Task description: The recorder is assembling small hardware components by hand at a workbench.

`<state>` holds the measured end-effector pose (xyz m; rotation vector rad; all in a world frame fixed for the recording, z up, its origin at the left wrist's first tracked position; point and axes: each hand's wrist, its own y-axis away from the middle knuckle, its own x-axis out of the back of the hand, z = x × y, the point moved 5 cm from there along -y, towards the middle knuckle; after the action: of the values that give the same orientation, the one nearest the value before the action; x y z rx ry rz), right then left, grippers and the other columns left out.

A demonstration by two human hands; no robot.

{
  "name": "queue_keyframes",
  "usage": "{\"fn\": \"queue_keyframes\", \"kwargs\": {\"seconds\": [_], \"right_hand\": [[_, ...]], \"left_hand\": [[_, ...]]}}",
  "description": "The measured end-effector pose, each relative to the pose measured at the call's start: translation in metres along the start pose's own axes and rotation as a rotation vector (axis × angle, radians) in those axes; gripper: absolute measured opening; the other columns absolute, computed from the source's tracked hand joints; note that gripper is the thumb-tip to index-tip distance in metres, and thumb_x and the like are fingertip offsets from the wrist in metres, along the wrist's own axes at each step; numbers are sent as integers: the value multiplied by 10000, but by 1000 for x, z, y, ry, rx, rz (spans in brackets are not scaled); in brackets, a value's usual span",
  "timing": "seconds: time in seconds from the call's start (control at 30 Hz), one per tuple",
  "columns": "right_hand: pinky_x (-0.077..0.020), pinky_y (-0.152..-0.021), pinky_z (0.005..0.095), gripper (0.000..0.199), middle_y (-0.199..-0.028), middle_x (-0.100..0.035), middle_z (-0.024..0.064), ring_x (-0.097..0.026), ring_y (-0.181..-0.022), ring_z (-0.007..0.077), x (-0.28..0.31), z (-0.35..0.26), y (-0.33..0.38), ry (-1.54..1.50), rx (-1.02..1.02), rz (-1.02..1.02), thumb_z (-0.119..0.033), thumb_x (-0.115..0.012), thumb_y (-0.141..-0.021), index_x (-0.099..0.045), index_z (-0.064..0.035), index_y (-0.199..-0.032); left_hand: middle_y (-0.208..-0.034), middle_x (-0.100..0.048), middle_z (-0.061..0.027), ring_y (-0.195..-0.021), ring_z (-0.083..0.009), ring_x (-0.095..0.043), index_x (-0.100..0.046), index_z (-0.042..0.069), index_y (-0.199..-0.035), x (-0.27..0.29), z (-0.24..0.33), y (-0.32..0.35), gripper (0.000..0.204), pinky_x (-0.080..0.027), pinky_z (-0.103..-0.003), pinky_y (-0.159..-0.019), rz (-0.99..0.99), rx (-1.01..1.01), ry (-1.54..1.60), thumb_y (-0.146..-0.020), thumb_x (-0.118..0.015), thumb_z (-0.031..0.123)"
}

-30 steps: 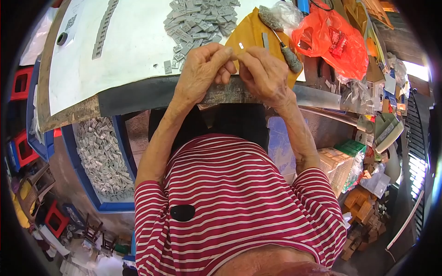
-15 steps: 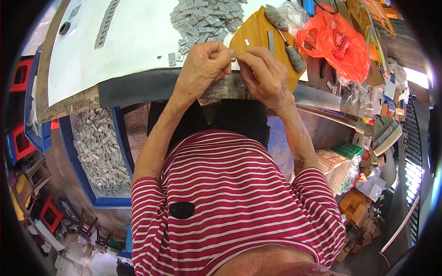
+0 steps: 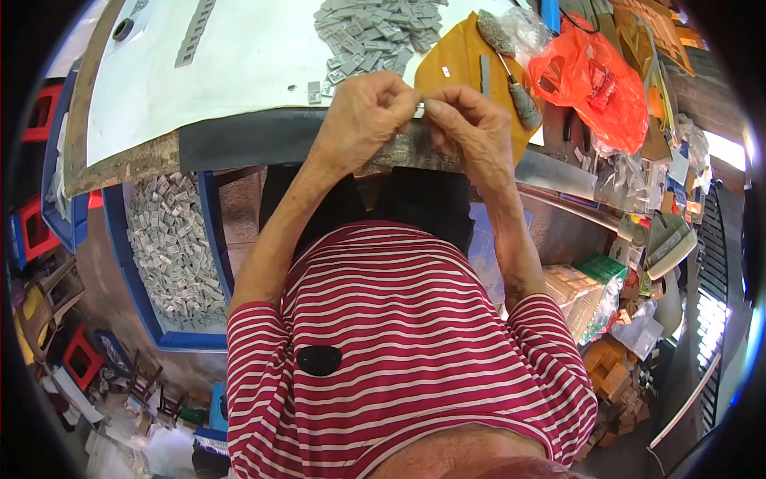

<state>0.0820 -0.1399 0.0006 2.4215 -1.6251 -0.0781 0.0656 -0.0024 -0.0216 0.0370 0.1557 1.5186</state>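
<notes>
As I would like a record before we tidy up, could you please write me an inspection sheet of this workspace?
Surface: table with a white sheet and a dark strip along part of its front edge.
Job's things: grey piece pile; grey piece row farther left; small light piece at the fingertips.
Clutter: red plastic bag, clear plastic, and a grey-handled tool on a yellow-brown sheet.
Grippers: bare left hand and right hand meet at the light piece; which grips it cannot be told.
Cables: one thin black line near the red bag, possibly a cable.
Surroundings: blue tray holding grey pieces, lower left; pale crate, right.
</notes>
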Motion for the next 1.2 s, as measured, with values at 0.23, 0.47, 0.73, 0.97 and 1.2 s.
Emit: {"fn": "queue_keyframes", "kwargs": {"seconds": [0.23,0.47,0.73,0.97,1.2], "right_hand": [[-305,-424,149,119,-609,-519,-18,-440,-492,28,0,9,7,-143,-96,18,-115,-614,-808,-573,-6,-833],[-288,-405,152,117,-593,-495,-31,-421,-477,25,-5,11,15,-90,-56,77,-118,-608,-813,-568,-10,-831],[-252,-393,144,92,-640,-499,-8,-391,-464,24,-6,16,20,-154,-79,100,-90,-601,-807,-552,-13,-817],[-265,-385,153,92,-566,-473,-27,-398,-447,23,-9,19,21,-167,-71,74,-76,-589,-808,-549,7,-810],[-267,-387,153,88,-560,-473,-31,-397,-448,17,-8,23,22,-137,-81,60,-75,-585,-810,-549,5,-802]], "left_hand": [[-537,-500,-29,-490,-59,-432,-549,-54,-712,-5,1,9,208,-373,-241,-428,29,-75,-62,-794,-536,136],[-548,-523,-77,-475,-108,-468,-553,-38,-758,2,14,18,191,-401,-274,-455,1,-140,-137,-815,-519,141],[-744,-570,-131,-676,-287,-560,-589,7,-822,80,25,19,101,-444,-348,-647,289,-365,-759,-774,-544,84],[-899,-510,-79,-837,-235,-508,-578,52,-907,80,18,11,221,-418,-328,-748,-35,-446,-984,-716,-555,-56],[-919,-504,-62,-914,-241,-503,-560,53,-859,79,24,1,198,-413,-338,-809,-225,-465,-1058,-704,-556,-70]]}}
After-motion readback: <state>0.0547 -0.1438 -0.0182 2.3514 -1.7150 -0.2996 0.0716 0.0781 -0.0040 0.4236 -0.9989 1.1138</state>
